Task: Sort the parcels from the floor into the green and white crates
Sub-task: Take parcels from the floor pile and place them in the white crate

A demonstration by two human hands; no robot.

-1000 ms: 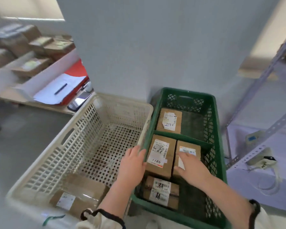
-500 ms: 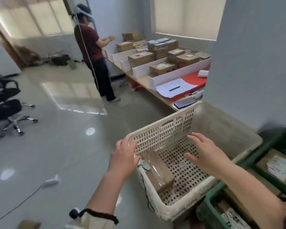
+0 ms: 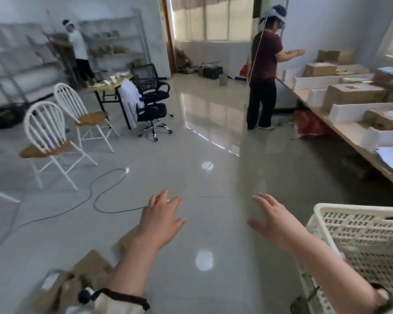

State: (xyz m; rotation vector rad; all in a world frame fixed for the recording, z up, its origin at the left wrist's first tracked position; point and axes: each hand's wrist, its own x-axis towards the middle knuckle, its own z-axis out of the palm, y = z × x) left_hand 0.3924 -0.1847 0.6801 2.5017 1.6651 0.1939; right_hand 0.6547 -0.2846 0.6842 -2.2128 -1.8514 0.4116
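Observation:
Both hands are stretched out over the grey floor, empty, with fingers spread. My left hand (image 3: pixel 160 219) hovers just above and right of several brown cardboard parcels (image 3: pixel 82 277) lying on the floor at the lower left. My right hand (image 3: pixel 273 220) hangs to the left of the white crate (image 3: pixel 359 236), whose lattice wall fills the lower right corner. The green crate is out of view.
A black cable (image 3: pixel 100 193) loops across the floor ahead of my left hand. Two white chairs (image 3: pixel 55 141) and a black office chair (image 3: pixel 152 98) stand at the left. A person (image 3: pixel 263 73) stands by a long table (image 3: pixel 349 132) of boxes at the right; another person stands at the shelves far left.
The view has swung left from the green and white crates to the open room. Both hands left the crates and now reach out over the floor near the parcels.

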